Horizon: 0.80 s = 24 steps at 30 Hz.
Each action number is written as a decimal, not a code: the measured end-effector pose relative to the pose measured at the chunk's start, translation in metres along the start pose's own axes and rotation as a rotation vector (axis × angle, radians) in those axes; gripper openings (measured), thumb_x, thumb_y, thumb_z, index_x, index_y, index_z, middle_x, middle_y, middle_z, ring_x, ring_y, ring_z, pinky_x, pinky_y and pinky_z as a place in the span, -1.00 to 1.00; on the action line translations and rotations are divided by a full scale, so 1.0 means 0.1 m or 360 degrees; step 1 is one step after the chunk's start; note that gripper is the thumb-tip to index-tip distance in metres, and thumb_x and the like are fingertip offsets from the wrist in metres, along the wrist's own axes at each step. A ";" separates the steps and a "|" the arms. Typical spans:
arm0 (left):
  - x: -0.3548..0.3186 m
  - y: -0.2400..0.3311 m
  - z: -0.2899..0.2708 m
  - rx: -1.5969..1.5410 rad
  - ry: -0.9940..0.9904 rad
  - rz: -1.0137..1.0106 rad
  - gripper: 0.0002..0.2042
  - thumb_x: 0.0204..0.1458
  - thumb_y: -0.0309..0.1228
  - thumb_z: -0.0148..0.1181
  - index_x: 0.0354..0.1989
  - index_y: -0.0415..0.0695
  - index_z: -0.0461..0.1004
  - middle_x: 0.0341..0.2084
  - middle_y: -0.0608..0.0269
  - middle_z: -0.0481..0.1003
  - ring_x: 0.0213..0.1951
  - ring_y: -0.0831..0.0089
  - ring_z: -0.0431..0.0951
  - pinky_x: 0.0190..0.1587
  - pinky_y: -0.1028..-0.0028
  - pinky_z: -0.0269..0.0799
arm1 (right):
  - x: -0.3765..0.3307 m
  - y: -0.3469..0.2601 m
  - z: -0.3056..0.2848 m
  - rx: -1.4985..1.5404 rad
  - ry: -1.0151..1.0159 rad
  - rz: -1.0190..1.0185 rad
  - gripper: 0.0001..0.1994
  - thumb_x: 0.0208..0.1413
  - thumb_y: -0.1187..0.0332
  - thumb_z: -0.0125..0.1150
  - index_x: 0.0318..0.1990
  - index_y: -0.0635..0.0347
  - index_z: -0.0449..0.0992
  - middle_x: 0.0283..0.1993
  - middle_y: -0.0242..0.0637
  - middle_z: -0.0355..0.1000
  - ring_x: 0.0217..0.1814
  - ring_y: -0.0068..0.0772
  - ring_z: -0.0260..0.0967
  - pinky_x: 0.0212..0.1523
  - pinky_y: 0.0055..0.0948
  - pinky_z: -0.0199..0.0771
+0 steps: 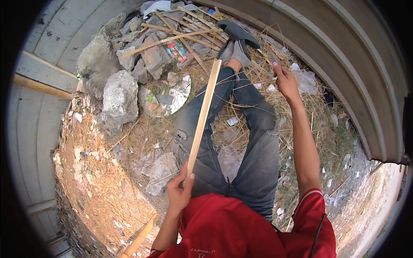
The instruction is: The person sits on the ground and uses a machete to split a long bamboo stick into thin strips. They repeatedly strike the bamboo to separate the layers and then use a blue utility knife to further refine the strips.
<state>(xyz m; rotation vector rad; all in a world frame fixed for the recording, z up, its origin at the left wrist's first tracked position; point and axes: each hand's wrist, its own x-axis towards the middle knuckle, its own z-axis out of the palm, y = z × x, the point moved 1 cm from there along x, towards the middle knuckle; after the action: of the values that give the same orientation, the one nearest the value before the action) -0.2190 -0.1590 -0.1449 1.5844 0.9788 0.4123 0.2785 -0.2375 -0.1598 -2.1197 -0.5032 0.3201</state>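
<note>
My left hand (180, 192) is closed around the lower end of a long, pale split-bamboo strip (204, 115). The strip slants up over my left leg and ends near my ankles. Out to the right, my right hand (285, 82) has its fingers pinched together on a small, thin item with a blue end (275, 63). Its kind is too small to make out, and my fingers cover most of it. My legs (258, 129), in dark torn trousers, stretch forward with the ankles crossed.
Rough grey rocks (120, 96) are heaped at the left. More bamboo strips (189, 32) lie crossed beyond my feet, and a bamboo piece (142, 234) rests at the lower left. Corrugated sheet (340, 56) curves along the right. Straw and litter cover the ground.
</note>
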 end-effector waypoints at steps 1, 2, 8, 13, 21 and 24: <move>0.07 0.04 0.01 -0.0015 0.0008 0.0051 -0.57 0.25 -0.50 0.26 0.27 -0.39 0.45 -0.29 0.24 0.61 -0.23 0.67 0.49 -0.12 0.61 0.43 | -0.02 0.04 0.00 0.0033 0.0053 -0.0010 -0.37 0.28 -0.21 0.14 -0.36 0.35 0.56 -0.53 -0.23 0.43 -0.43 -0.38 0.34 -0.31 -0.30 0.36; 0.12 0.08 0.00 0.0003 0.0001 0.0056 -0.57 0.24 -0.51 0.26 0.27 -0.39 0.45 -0.29 0.23 0.61 -0.23 0.66 0.50 -0.12 0.61 0.43 | -0.05 0.01 0.00 0.0068 0.0104 -0.0022 -0.39 0.28 -0.19 0.17 -0.35 0.34 0.57 -0.55 -0.26 0.41 -0.46 -0.41 0.33 -0.34 -0.32 0.35; 0.32 0.29 0.11 0.0099 0.0015 0.0276 -0.56 0.21 -0.54 0.28 0.26 -0.37 0.46 -0.23 0.09 0.64 -0.19 0.59 0.57 -0.12 0.54 0.48 | -0.58 -0.28 0.26 0.0109 -0.0293 -0.0197 -0.59 0.19 0.01 0.38 -0.29 0.26 0.57 -0.59 -0.37 0.36 -0.53 -0.49 0.30 -0.45 -0.35 0.28; 0.43 0.33 0.24 0.0253 0.0007 0.0526 -0.55 0.15 -0.54 0.33 0.23 -0.37 0.49 -0.15 -0.07 0.67 -0.14 0.45 0.66 -0.07 0.49 0.52 | -0.83 -0.16 0.65 -0.0714 -0.0523 -0.0517 -0.69 0.12 0.11 0.40 -0.27 0.19 0.61 -0.41 -0.14 0.58 -0.31 -0.17 0.61 -0.26 -0.18 0.56; 0.48 0.57 0.27 0.0391 0.0098 0.0704 -0.56 0.05 -0.53 0.43 0.15 -0.32 0.57 -0.33 -0.02 0.66 -0.37 0.42 0.66 -0.28 0.49 0.51 | -0.72 0.46 1.20 -0.1262 -0.0568 -0.0325 -0.78 0.09 0.30 0.32 -0.18 0.23 0.65 -0.18 0.05 0.63 -0.12 0.14 0.63 -0.10 0.01 0.64; 0.50 0.58 0.19 0.0509 0.0206 0.0771 -0.56 0.04 -0.51 0.46 0.12 -0.32 0.59 -0.38 0.00 0.65 -0.43 0.43 0.62 -0.34 0.49 0.48 | -0.58 0.35 0.98 -0.0991 -0.0227 -0.0197 -0.75 0.15 0.27 0.29 -0.14 0.28 0.60 -0.22 0.12 0.61 -0.13 0.22 0.59 -0.07 0.06 0.60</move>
<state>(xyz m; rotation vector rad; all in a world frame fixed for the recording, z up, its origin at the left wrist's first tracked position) -0.1549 -0.1313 -0.1086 2.1151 0.7749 0.7259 0.1951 -0.2110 -0.2411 -2.6578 -0.9045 0.2664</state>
